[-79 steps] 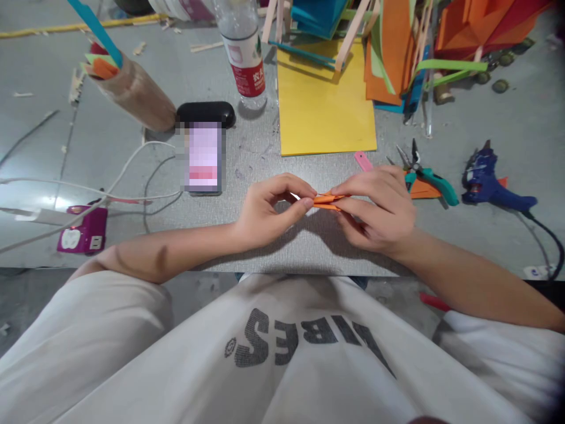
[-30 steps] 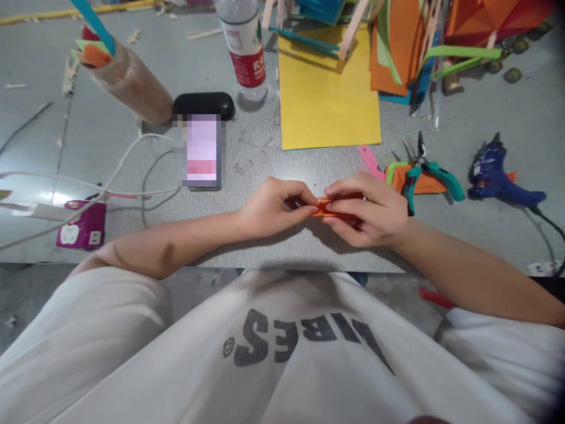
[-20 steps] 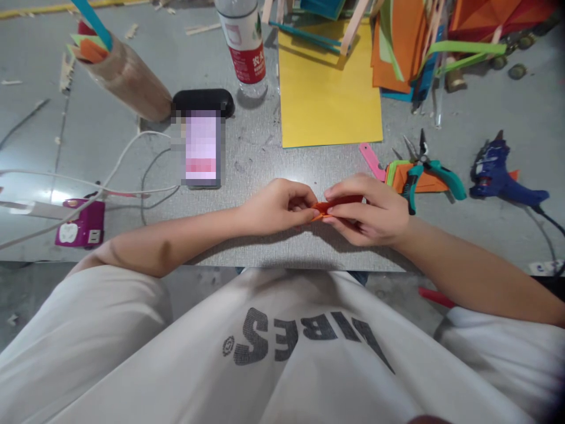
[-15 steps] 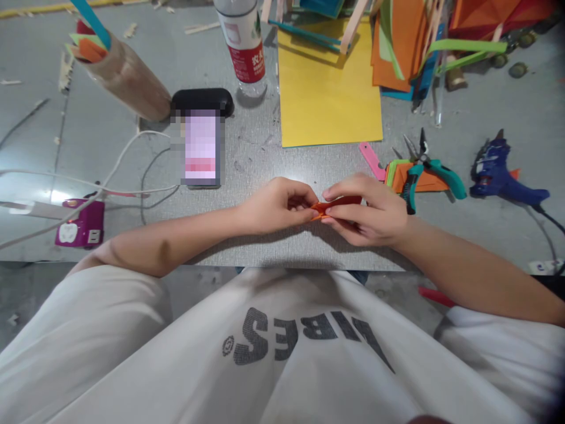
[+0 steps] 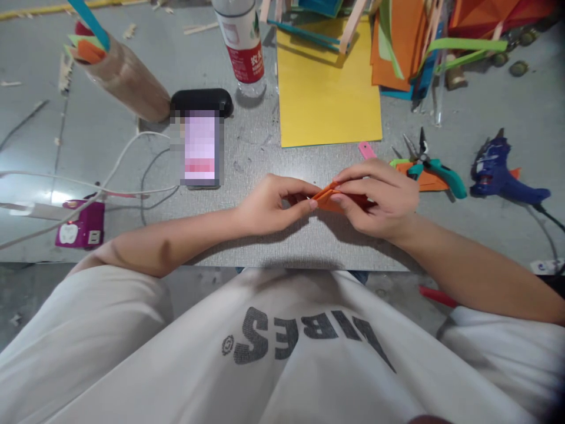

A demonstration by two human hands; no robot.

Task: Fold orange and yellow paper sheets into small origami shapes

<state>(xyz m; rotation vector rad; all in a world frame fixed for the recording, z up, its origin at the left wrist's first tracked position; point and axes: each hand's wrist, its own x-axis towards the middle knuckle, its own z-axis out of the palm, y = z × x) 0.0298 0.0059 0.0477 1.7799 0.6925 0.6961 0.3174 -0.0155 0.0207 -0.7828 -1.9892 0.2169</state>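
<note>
A folded piece of orange paper [image 5: 332, 201] is held between my two hands, just above the near part of the table. My left hand [image 5: 279, 203] pinches its left end between thumb and fingers. On the other side, my right hand [image 5: 379, 197] grips the paper from above, thumb below and fingers along the upper fold. Part of the paper is hidden under the right fingers. Just right of that hand lie teal-handled pliers [image 5: 444, 171] on small orange and green papers [image 5: 430, 181]. A pink cutter [image 5: 366, 150] shows partly beyond the right fingers.
Yellow paper sheets [image 5: 329, 100] lie ahead, with a water bottle [image 5: 245, 53] beside them. A blue glue gun [image 5: 503, 171] rests at right. Left are a phone [image 5: 200, 144], a black case [image 5: 203, 101], a tan cylindrical holder [image 5: 128, 76], cables and a purple adapter [image 5: 82, 224].
My right hand has risen slightly and shifted right, now covering more of the pink cutter and pliers. The orange paper has turned, showing more of its folded face.
</note>
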